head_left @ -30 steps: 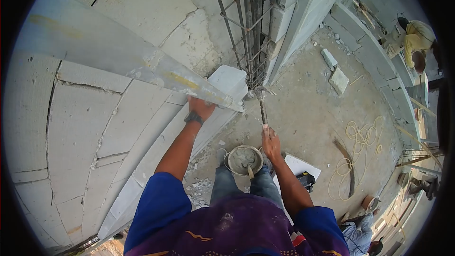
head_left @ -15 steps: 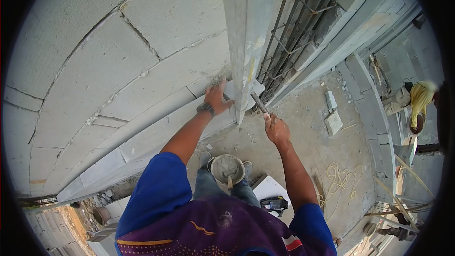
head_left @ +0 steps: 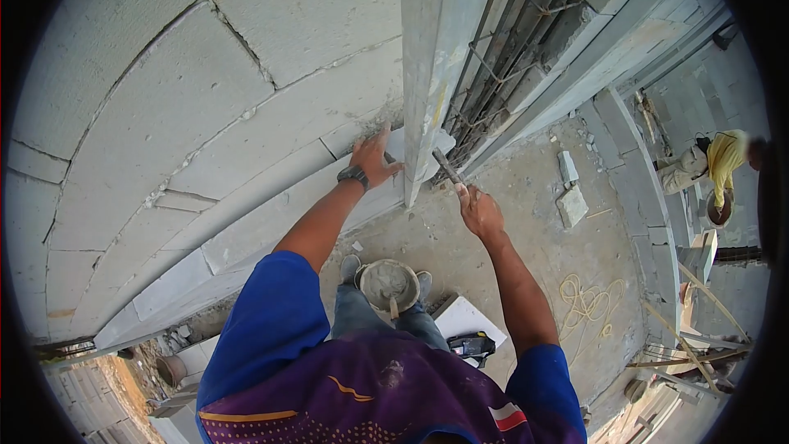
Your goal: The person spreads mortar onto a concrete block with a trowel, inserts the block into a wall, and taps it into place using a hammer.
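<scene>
My left hand lies with its fingers apart on the end of a pale block at the foot of the block wall. Just right of it stands a tall grey metal post. Beyond the post, my right hand is closed around a dark, narrow tool handle. The handle points up toward a whitish block end beside the post; I cannot make out the tool's head. Between my feet sits a bucket of grey mortar, a short handle sticking out of it.
Steel reinforcing bars rise right of the post. A white block and a black power tool lie near my right leg. Broken blocks and coiled cord are on the floor. A person in yellow bends at far right.
The view has shifted slightly, so the post appears further right. My left hand stays on the block and my right hand keeps its grip on the tool handle.
</scene>
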A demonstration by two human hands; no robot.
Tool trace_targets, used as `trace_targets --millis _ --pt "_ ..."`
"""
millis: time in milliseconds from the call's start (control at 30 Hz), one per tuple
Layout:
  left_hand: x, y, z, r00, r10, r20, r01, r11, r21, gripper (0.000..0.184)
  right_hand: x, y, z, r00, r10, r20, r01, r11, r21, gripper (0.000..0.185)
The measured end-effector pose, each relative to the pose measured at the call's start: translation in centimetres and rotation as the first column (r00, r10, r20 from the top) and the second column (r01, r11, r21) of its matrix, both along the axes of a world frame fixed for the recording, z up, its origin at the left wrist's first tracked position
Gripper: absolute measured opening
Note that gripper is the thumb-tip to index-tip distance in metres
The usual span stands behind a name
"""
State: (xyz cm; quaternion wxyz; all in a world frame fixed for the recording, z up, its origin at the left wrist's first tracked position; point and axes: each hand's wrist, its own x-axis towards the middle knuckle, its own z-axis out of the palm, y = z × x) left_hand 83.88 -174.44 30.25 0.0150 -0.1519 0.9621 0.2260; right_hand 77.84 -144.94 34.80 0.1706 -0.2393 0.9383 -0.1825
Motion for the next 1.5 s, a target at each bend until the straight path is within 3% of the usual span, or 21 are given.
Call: trace_targets --millis 100,233,333,633,733,833,933,1033,1133,1233,1333,1433,1500 --pt "0.4 0.4 -0.4 1.000 0.000 0.002 0.000 1.000 -0.006 0.113 0.4 0.0 0.7 0.996 -0.064 0.055 0.066 0.997 -0.034 0.055" --pt "0.2 0.1 -0.5 1.000 0.004 0.018 -0.004 1.000 -0.021 0.113 1.4 0.6 -3.0 0.988 -0.141 0.059 0.151 0.948 -0.278 0.055" --pt "0.2 -0.1 -1.0 1.000 0.004 0.011 -0.003 1.000 -0.021 0.113 0.9 0.3 -1.6 1.000 -0.022 0.007 0.022 1.000 0.005 0.052" --pt "0.3 -0.2 -0.8 0.999 0.011 0.035 -0.010 0.999 -0.034 0.112 2.0 -0.3 -0.6 0.993 -0.108 -0.048 0.103 0.991 -0.088 0.057" --pt "0.2 -0.2 -1.0 0.999 0.016 0.050 -0.014 0.999 -0.038 0.112 1.3 0.0 -1.8 0.999 -0.001 -0.041 0.004 0.997 0.077 0.056" --pt "0.4 -0.1 -0.8 1.000 0.014 0.012 -0.014 0.999 -0.032 0.113 1.2 -0.1 -1.5 0.998 0.015 -0.064 -0.010 0.997 0.078 0.050" --pt "0.3 -0.6 -0.1 1.000 -0.002 0.011 0.002 1.000 0.029 0.107 1.7 -0.2 -2.1 0.997 0.003 -0.083 -0.001 1.000 0.029 0.055" --pt "1.0 -3.7 -3.0 0.980 0.063 -0.187 -0.003 0.952 0.305 0.100 2.4 -0.7 -1.1 0.998 -0.008 -0.069 0.010 0.999 0.040 0.053" --pt "2.9 -3.2 -0.9 0.996 -0.009 -0.087 0.017 0.996 0.090 0.094 2.3 -0.5 -2.7 0.997 -0.011 -0.077 0.013 1.000 0.013 0.051" --pt "2.9 -1.8 0.5 0.996 0.066 -0.065 -0.063 0.997 0.042 0.095 1.5 0.3 -4.4 0.999 0.032 -0.037 -0.037 0.992 -0.120 0.052" --pt "2.8 -1.8 0.7 0.996 0.062 -0.058 -0.060 0.998 0.027 0.094 0.2 1.5 -8.0 0.982 0.112 -0.154 -0.141 0.972 -0.188 0.053" --pt "2.7 -2.1 0.7 0.998 0.046 -0.030 -0.045 0.998 0.031 0.093 0.6 0.5 -3.4 0.999 -0.024 0.038 0.033 0.962 -0.270 0.055" --pt "2.7 -2.0 0.6 0.999 0.046 -0.025 -0.045 0.998 0.037 0.093 0.6 0.4 -1.9 0.995 -0.066 0.077 0.084 0.963 -0.258 0.056"
